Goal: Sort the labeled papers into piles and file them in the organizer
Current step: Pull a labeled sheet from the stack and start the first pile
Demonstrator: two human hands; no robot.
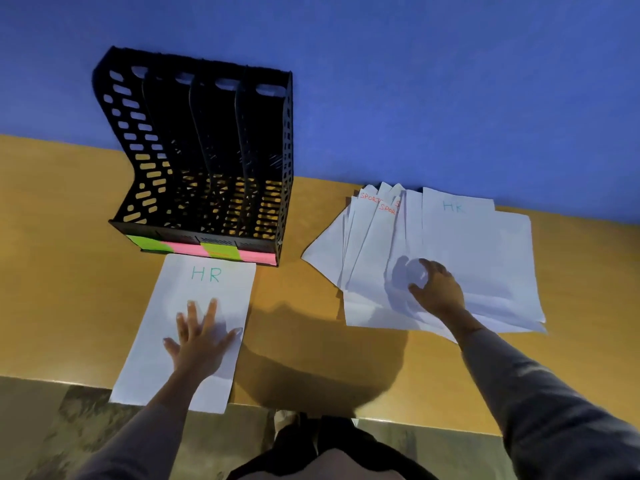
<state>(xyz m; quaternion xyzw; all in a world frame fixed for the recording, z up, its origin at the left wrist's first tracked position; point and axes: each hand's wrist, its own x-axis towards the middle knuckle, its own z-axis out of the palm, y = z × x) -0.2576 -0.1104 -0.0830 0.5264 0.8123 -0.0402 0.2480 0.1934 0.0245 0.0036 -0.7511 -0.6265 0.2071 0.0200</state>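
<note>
A white sheet marked "HR" (194, 306) lies flat at the table's front left, its near edge hanging over the table edge. My left hand (199, 341) rests on it with fingers spread and straight. At the right lies a fanned stack of white papers (485, 265); the top sheet reads "HR" and several sheets beneath show "SPORT" in red. My right hand (434, 287) lies on that stack with fingers curled, pinching a sheet so that it bulges upward. A black four-slot organizer (207, 150) stands at the back left against the wall, with nothing visible in its slots.
Green and pink sticky labels (204, 251) run along the organizer's front base. The wooden table (298, 289) meets a blue wall (415, 81) behind. The floor shows below the table's near edge.
</note>
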